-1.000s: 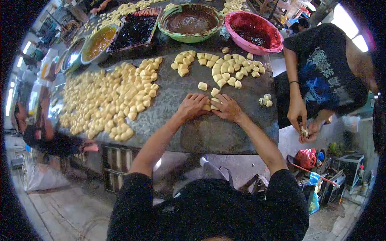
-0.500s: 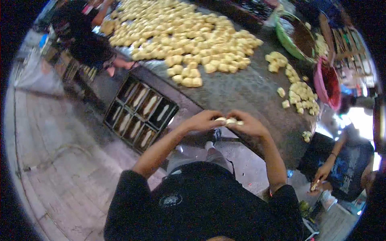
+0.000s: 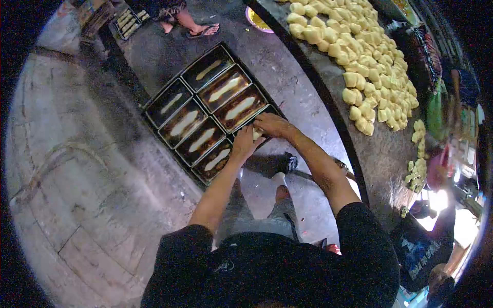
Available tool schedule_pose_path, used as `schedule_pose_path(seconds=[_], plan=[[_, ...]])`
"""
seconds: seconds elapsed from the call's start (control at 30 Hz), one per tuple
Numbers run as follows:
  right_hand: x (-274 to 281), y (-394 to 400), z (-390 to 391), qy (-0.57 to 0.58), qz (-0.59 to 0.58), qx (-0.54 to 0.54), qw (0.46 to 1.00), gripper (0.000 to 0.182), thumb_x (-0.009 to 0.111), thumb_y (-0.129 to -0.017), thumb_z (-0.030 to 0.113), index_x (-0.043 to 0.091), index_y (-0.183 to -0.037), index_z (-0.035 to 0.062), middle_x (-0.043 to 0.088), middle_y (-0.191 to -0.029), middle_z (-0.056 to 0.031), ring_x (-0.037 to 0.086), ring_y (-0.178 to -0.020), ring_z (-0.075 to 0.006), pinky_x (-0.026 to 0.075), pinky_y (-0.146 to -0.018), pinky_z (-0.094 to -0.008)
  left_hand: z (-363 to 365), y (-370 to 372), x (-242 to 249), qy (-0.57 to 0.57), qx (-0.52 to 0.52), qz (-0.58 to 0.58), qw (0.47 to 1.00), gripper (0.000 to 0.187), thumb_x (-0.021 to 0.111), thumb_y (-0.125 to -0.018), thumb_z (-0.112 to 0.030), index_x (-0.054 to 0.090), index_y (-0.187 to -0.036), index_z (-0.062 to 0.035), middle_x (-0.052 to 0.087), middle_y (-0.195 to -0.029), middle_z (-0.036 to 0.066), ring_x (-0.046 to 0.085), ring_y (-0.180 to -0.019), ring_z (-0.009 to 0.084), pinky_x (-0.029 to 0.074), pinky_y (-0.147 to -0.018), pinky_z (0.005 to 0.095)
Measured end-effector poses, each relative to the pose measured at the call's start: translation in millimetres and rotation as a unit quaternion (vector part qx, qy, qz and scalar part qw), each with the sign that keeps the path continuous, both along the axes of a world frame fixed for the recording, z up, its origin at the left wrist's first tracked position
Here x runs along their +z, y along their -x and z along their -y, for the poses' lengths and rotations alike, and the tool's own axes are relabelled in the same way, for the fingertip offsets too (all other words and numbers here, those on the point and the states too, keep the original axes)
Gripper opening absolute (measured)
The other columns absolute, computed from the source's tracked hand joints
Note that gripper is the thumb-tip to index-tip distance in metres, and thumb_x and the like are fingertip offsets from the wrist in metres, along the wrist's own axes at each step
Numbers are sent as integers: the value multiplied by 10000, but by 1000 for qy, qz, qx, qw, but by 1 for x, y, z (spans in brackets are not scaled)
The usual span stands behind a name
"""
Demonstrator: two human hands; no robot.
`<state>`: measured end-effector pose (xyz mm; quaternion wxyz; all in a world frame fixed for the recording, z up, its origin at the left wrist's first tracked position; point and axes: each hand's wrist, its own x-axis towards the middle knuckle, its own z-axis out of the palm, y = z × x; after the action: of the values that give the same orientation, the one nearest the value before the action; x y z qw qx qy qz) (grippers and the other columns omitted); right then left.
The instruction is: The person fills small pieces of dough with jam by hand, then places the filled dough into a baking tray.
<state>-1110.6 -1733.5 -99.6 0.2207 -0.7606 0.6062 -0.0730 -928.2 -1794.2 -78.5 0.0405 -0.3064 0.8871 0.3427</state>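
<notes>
Both hands are together over the right-hand corner of a dark metal baking tray (image 3: 195, 96) divided into several rectangular compartments. My left hand (image 3: 245, 143) and my right hand (image 3: 272, 126) close around a small piece of pale dough (image 3: 257, 133), partly hidden by the fingers. Long brown-and-white marks show on the bottoms of the compartments. To the right of the hands, many pale dough pieces (image 3: 377, 72) lie on a dark worktable (image 3: 377, 159).
Another person's feet (image 3: 205, 31) in sandals stand beyond the tray, near a smaller filled tray (image 3: 126, 23) and a pink-rimmed bowl (image 3: 259, 20). A person in a dark shirt (image 3: 423, 251) is at the lower right. A grey ledge (image 3: 118, 205) runs along the left.
The view has swung left, toward the tray. My two hands, with the dough between them, have moved from beside the worktable to the tray's corner.
</notes>
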Motion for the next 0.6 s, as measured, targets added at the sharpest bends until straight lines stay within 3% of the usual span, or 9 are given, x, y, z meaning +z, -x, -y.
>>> schedule_pose_path(seconds=[0.13,0.23,0.3,0.33,0.4,0.47,0.53,0.6], plan=[[4,-15,-17,42,-65,-76,994,439,647,-771,92,587,-1206,95,504,-1332,-148,477,-1243,-354,362,-1068,-486,-3,3,-13,18,-23,66,997,810,654,-861,-434,347,-1418,68,548,-1241,243,561,-1116,383,432,-988,449],[29,-36,-41,138,-95,-172,971,433,659,-769,69,588,-1196,91,508,-1320,-154,490,-1225,-348,387,-1045,-479,-6,-9,4,81,-14,35,996,765,660,-862,-408,385,-1393,69,536,-1269,260,544,-1147,402,423,-1001,451],[90,-45,-65,166,44,-282,944,407,662,-771,52,594,-1172,81,531,-1281,-164,505,-1202,-350,405,-1023,-470,-3,-25,30,19,-1,-41,999,679,649,-878,-368,441,-1346,77,529,-1288,276,526,-1174,414,414,-1018,448],[128,-50,-72,185,117,-328,919,394,663,-773,43,597,-1160,76,543,-1261,-170,512,-1190,-350,414,-1011,-465,1,-33,30,-8,13,-62,998,623,644,-883,-354,484,-1300,80,546,-1264,276,535,-1163,408,416,-1013,441],[201,-41,-102,270,87,-394,874,324,660,-796,46,602,-1115,40,587,-1167,-172,544,-1129,-355,434,-969,-436,0,-43,48,-49,43,-92,994,552,639,-888,-339,543,-1237,78,580,-1214,272,555,-1138,398,428,-995,427],[248,-20,-135,378,-16,-501,778,362,640,-804,89,586,-1150,-3,581,-1153,-227,533,-1103,-422,392,-1005,-486,-1,-51,87,-78,77,-115,987,517,638,-889,-339,576,-1202,68,611,-1162,264,579,-1109,390,447,-966,414],[264,18,-162,364,-89,-660,651,355,672,-816,153,595,-1125,-3,566,-1140,-222,518,-1076,-408,407,-932,-484,-6,-46,109,-122,106,-121,979,496,641,-889,-339,592,-1195,47,628,-1133,254,600,-1072,383,463,-938,398],[262,46,-188,278,-73,-683,671,354,692,-809,179,604,-1104,4,560,-1119,-212,515,-1063,-405,410,-926,-487,-14,-30,142,-100,100,-148,979,454,634,-904,-317,597,-1211,16,651,-1112,216,634,-1026,337,485,-894,374]])
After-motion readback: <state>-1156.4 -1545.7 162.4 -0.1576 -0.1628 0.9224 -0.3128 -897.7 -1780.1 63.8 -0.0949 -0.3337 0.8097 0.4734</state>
